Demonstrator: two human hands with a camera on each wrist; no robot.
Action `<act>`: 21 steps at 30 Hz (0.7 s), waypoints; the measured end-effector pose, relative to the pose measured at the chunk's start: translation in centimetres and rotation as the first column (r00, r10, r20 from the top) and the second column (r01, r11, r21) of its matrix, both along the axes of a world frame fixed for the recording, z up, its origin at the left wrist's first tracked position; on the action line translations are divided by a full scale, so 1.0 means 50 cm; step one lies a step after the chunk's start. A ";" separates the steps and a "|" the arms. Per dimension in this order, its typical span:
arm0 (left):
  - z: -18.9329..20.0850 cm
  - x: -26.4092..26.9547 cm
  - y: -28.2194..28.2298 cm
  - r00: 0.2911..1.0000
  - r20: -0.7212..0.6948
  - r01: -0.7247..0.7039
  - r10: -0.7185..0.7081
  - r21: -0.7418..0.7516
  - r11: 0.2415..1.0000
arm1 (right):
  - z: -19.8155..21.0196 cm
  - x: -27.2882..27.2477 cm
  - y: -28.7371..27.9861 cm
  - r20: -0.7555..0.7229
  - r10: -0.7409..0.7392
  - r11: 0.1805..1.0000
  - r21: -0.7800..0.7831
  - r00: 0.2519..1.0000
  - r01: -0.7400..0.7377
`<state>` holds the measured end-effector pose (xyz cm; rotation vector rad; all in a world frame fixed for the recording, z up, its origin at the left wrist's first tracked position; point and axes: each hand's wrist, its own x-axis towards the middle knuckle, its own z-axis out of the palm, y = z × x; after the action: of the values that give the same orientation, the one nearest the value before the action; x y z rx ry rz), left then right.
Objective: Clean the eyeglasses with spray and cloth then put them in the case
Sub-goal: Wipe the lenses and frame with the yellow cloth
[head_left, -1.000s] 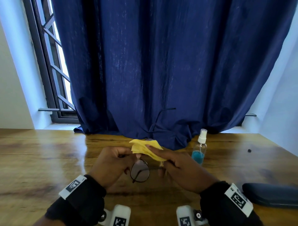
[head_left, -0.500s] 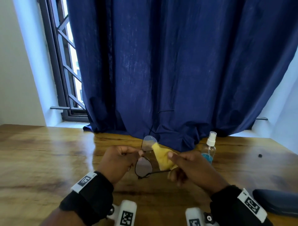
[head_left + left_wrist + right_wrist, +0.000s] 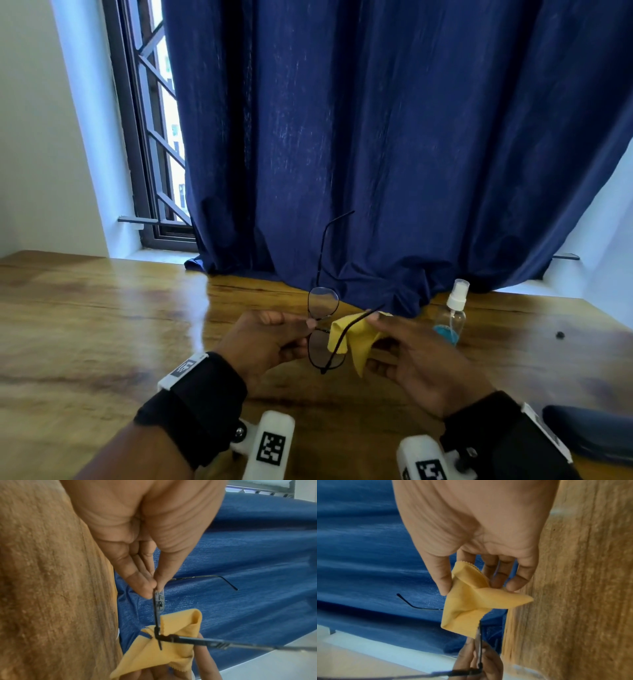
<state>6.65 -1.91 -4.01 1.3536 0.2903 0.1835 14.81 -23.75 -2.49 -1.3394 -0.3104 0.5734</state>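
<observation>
Your left hand pinches the glasses at the bridge, holding them above the wooden table with both arms unfolded. Your right hand grips the yellow cloth just beside the lower lens. The spray bottle stands farther right, the case nearest the edge. You seem mid-wipe; next, rub the remaining lens gently.

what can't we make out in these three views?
- Case: head view, cut off by the right edge and the right wrist; open or closed unclear.
- Small dark speck on the table: too small to identify.
- Lens cleanliness on the glasses: not visible.
- Spray bottle: absent from both wrist views.
</observation>
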 end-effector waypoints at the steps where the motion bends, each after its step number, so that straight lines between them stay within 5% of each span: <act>1: 0.000 0.001 0.001 1.000 -0.001 -0.003 0.003 0.000 1.000 | 0.000 -0.001 0.001 0.033 -0.014 1.000 0.021 0.999 0.013; 8: -0.001 0.003 0.000 0.999 -0.016 -0.031 0.031 -0.006 0.999 | 0.002 0.002 0.010 0.018 -0.058 0.990 0.126 0.998 0.055; 12: 0.001 0.004 -0.003 0.999 -0.014 -0.053 0.053 0.004 0.999 | -0.004 0.002 0.006 0.227 -0.065 0.997 0.054 0.972 0.054; 15: 0.007 0.001 -0.009 0.999 -0.009 -0.051 0.051 0.005 0.999 | 0.006 -0.014 -0.003 0.501 0.003 0.989 -0.130 0.865 0.072; 21: 0.012 -0.005 -0.023 1.000 0.029 -0.010 0.009 0.045 0.999 | 0.009 -0.022 0.001 0.789 0.181 0.957 -0.279 0.587 0.079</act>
<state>6.41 -3.07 -3.40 1.3936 0.2702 0.2181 13.73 -23.70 -2.05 -1.8370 -1.0648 -0.0125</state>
